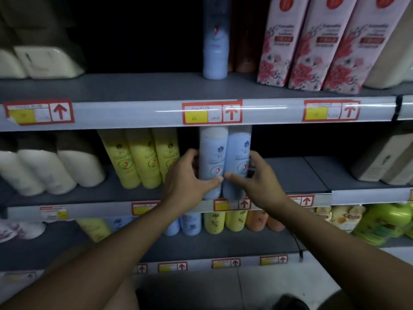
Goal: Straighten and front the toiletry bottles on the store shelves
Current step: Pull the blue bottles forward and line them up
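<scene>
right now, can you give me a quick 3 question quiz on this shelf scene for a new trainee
1. True or false: both hands hold the pair of blue bottles on the middle shelf.
2. Which bottles stand directly left of the blue pair? A) orange B) yellow C) pink
3. Fill in: on the top shelf, a single ____ bottle stands alone above the centre price tag.

Key
1. True: the left hand wraps the left bottle and the right hand the right one.
2. B, the yellow bottles.
3. Blue, the lone blue bottle.
</scene>
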A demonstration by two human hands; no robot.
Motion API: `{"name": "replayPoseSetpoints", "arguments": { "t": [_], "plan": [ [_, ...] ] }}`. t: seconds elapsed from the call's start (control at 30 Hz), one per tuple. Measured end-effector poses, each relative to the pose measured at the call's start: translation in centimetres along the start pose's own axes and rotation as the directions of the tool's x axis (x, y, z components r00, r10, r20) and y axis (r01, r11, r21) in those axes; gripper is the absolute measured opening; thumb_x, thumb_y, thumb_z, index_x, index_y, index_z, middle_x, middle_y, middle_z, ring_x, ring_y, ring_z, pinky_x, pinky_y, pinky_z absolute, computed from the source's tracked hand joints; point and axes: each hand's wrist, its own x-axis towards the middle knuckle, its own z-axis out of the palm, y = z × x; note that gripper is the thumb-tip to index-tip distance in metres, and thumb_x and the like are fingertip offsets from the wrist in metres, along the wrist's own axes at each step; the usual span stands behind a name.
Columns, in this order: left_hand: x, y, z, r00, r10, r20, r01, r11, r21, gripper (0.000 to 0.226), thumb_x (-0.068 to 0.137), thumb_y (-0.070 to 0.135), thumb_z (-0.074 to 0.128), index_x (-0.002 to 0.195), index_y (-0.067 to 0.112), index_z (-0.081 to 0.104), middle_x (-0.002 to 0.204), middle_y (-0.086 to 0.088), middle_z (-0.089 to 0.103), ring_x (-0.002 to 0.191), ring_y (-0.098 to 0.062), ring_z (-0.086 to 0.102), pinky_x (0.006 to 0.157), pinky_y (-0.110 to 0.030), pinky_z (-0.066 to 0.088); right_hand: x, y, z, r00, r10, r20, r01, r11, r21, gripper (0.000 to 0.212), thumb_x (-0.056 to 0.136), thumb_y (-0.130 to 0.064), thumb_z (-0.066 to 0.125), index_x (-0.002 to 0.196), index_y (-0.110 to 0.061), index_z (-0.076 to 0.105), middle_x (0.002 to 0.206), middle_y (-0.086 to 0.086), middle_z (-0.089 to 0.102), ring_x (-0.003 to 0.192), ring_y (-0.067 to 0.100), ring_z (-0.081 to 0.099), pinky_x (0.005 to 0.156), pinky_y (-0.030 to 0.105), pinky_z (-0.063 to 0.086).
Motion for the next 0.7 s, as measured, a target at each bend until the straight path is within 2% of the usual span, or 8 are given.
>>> {"name": "replayPoseSetpoints", "arguments": {
  "t": [0.1, 0.2, 0.27, 0.37, 0.47, 0.5, 0.6, 0.7],
  "plan": [
    [1.2, -0.4, 0.8, 0.998, 0.0, -0.065, 0.001, 1.0, 0.003, 0.063, 0.064, 0.05, 0.093, 0.115, 0.033, 0.059, 0.103, 0.014, 0.073, 0.087, -0.002, 0.07, 0.073, -0.036, 0.063, 1.1, 1.0, 0.5, 0.998, -0.036, -0.048, 0.036, 0.999, -0.008, 0.06, 0.082, -0.023, 0.087, 0.134, -0.022, 0.057, 0.123, -0.007, 0.071, 0.111, 0.005, 0.068, 0.093, 0.033, 0.059],
    [1.8, -1.7, 2.2, 0.995, -0.032, -0.098, 0.032, 0.999, 0.002, 0.066, 0.062, 0.052, 0.093, 0.115, 0.032, 0.059, 0.105, 0.011, 0.073, 0.088, -0.006, 0.07, 0.074, -0.038, 0.063, 1.7, 2.4, 1.2, 0.994, -0.067, -0.088, 0.06, 0.995, -0.08, 0.063, 0.079, -0.038, 0.086, 0.135, -0.029, 0.058, 0.126, -0.004, 0.067, 0.115, 0.011, 0.065, 0.097, 0.042, 0.058],
    [1.9, -2.7, 3.2, 0.991, -0.059, -0.122, 0.059, 0.998, -0.004, 0.067, 0.059, 0.058, 0.089, 0.114, 0.034, 0.059, 0.105, 0.01, 0.073, 0.088, -0.009, 0.071, 0.072, -0.041, 0.063, 1.8, 3.2, 1.7, 0.992, -0.073, -0.1, 0.062, 0.991, -0.117, 0.061, 0.08, -0.037, 0.086, 0.134, -0.029, 0.059, 0.127, -0.005, 0.065, 0.117, 0.012, 0.064, 0.097, 0.045, 0.057],
    [1.8, -3.4, 4.4, 0.986, -0.095, -0.137, 0.092, 0.995, -0.029, 0.068, 0.059, 0.063, 0.082, 0.116, 0.035, 0.058, 0.107, 0.009, 0.071, 0.09, -0.01, 0.071, 0.074, -0.041, 0.063, 1.9, 3.6, 2.1, 0.987, -0.084, -0.136, 0.062, 0.985, -0.161, 0.061, 0.081, -0.032, 0.087, 0.136, -0.025, 0.059, 0.127, -0.008, 0.066, 0.114, 0.005, 0.064, 0.094, 0.036, 0.059],
    [1.8, -3.3, 4.7, 0.988, -0.094, -0.123, 0.093, 0.996, -0.02, 0.07, 0.061, 0.06, 0.082, 0.119, 0.035, 0.054, 0.112, 0.007, 0.068, 0.097, -0.012, 0.069, 0.078, -0.042, 0.062, 1.9, 3.9, 2.0, 0.989, -0.061, -0.135, 0.034, 0.981, -0.192, 0.066, 0.079, -0.031, 0.089, 0.135, -0.025, 0.054, 0.125, -0.015, 0.064, 0.104, -0.009, 0.061, 0.087, 0.015, 0.054],
    [1.8, -3.3, 4.8, 0.99, -0.091, -0.109, 0.091, 0.996, -0.011, 0.07, 0.06, 0.058, 0.08, 0.119, 0.035, 0.051, 0.113, 0.006, 0.066, 0.099, -0.013, 0.068, 0.08, -0.043, 0.062, 1.9, 4.0, 2.0, 0.989, -0.048, -0.138, 0.017, 0.976, -0.218, 0.069, 0.077, -0.033, 0.09, 0.134, -0.024, 0.052, 0.124, -0.015, 0.062, 0.101, -0.008, 0.061, 0.084, 0.011, 0.053],
    [1.7, -3.6, 4.8, 0.994, -0.071, -0.078, 0.073, 0.997, 0.022, 0.072, 0.058, 0.057, 0.071, 0.122, 0.036, 0.046, 0.116, 0.005, 0.064, 0.104, -0.017, 0.066, 0.084, -0.045, 0.061, 1.9, 4.6, 2.0, 0.986, -0.021, -0.167, -0.029, 0.957, -0.29, 0.065, 0.074, -0.035, 0.092, 0.123, -0.023, 0.051, 0.121, -0.004, 0.062, 0.103, 0.008, 0.062, 0.086, 0.027, 0.057],
    [1.6, -3.9, 4.8, 0.994, -0.072, -0.086, 0.074, 0.997, 0.02, 0.07, 0.062, 0.049, 0.076, 0.125, 0.036, 0.047, 0.117, 0.006, 0.064, 0.106, -0.017, 0.066, 0.086, -0.045, 0.061, 1.8, 4.8, 2.1, 0.984, -0.01, -0.181, -0.045, 0.953, -0.3, 0.059, 0.076, -0.032, 0.091, 0.12, -0.02, 0.054, 0.116, -0.002, 0.065, 0.099, 0.008, 0.064, 0.08, 0.018, 0.054]
  ]
}}
